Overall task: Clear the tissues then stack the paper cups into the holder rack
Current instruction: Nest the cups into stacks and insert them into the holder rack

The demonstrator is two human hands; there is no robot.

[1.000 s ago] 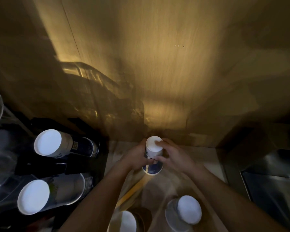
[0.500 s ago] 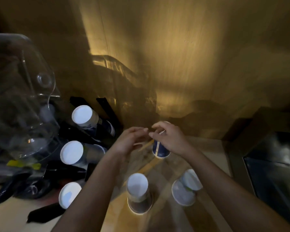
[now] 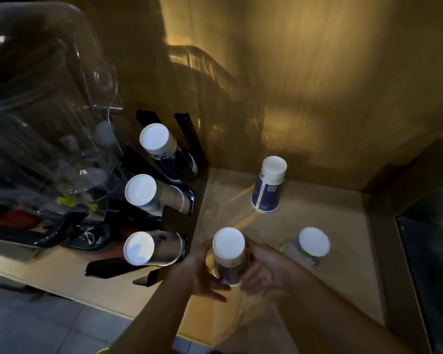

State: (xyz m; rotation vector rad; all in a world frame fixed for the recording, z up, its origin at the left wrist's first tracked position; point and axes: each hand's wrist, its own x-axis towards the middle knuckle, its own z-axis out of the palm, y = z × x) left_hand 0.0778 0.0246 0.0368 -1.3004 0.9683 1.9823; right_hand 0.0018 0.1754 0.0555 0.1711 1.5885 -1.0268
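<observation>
Here, both hands' fingers [image 3: 253,279] wrapped around an upturned paper cup [image 3: 228,254], counter [image 3: 317,277] beneath

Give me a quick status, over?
Left hand and right hand both gripping one upturned cup. Two cups wait on counter. Rack path clear.

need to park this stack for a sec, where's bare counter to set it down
Bare counter lies between the far cup stack and the right cup stack, toward the sink edge. Crowded on the left by the holder rack.
</observation>
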